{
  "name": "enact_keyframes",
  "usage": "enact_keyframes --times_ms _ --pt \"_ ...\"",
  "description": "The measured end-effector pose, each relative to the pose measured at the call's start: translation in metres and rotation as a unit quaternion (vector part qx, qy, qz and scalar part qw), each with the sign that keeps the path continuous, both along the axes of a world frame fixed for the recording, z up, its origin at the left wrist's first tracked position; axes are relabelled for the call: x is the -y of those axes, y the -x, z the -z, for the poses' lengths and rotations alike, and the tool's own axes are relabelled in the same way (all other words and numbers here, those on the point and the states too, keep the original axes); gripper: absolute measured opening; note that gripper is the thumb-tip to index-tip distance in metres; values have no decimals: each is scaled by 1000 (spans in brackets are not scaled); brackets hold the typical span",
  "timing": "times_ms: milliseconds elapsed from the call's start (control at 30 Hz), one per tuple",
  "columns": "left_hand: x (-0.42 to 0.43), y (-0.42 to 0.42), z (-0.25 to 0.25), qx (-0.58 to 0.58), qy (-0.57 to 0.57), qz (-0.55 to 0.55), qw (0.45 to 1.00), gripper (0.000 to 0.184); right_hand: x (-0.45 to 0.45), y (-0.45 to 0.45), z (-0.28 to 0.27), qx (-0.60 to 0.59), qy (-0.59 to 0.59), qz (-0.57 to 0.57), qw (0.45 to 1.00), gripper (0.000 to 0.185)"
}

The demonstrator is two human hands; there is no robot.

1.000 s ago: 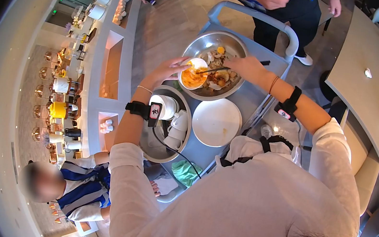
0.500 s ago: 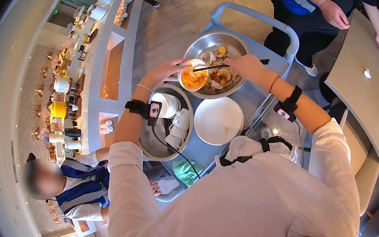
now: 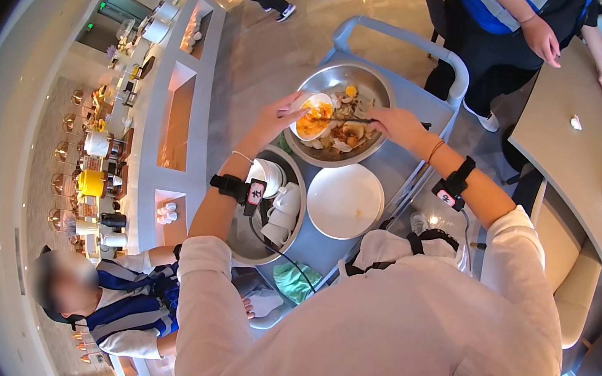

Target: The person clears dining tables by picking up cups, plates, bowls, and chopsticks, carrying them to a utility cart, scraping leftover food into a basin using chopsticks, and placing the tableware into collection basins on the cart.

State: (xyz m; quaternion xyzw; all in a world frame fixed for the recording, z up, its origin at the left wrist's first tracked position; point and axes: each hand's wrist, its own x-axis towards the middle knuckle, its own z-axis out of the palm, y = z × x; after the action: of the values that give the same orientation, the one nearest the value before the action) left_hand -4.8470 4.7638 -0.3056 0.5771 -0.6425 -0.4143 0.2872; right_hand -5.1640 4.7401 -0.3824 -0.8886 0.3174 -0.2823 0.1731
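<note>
My left hand [image 3: 278, 117] grips a white bowl [image 3: 322, 101] by its left side. The bowl is tilted over a round metal basin [image 3: 349, 72], and orange food residue coats its inside. Dark chopsticks [image 3: 349, 119] are in my right hand [image 3: 400, 128], with their tips in the bowl. Food scraps [image 3: 345, 136] lie in the basin under it. Closer to me, a second metal basin [image 3: 237, 234] holds stacked white bowls [image 3: 266, 175] and several white cups [image 3: 284, 207]. Beside it is a large white plate [image 3: 346, 201].
Everything stands on a grey cart [image 3: 406, 153] with a raised handle [image 3: 408, 31]. A green cloth or bag [image 3: 295, 281] lies at its near end. One co-worker [image 3: 136, 296] is at the left; another [image 3: 488, 60] reaches across a table [image 3: 554, 135] bearing dishes. A third person walks farther off.
The bowl has tipped further toward the basin. The chopsticks now lie more level, and my right hand has shifted slightly right. At the table, the co-worker's hand has reached a dish.
</note>
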Motion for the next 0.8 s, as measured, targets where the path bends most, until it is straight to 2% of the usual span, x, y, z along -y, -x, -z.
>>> enact_keyframes --times_ms 100,200,300,400,500,600,700,800 --pt "4 13 -9 13 64 33 997 56 5 2 -7 1 6 65 998 19" --pt "18 12 -3 135 158 16 978 56 -4 8 -5 -19 -15 80 996 17" --pt "21 18 -7 111 172 18 979 54 -4 9 -9 10 -17 85 996 16" --pt "12 36 -24 31 110 13 993 56 5 9 -16 16 0 97 995 16" --pt "23 32 -17 46 172 9 984 56 5 19 2 5 -23 77 997 15" --pt "25 33 -22 32 157 14 987 55 1 28 -16 36 -34 48 998 15" --pt "21 37 -28 -12 136 19 990 55 18 26 -9 57 -15 84 995 15" --pt "20 41 -37 1 142 16 990 56 27 29 0 55 29 33 998 16"
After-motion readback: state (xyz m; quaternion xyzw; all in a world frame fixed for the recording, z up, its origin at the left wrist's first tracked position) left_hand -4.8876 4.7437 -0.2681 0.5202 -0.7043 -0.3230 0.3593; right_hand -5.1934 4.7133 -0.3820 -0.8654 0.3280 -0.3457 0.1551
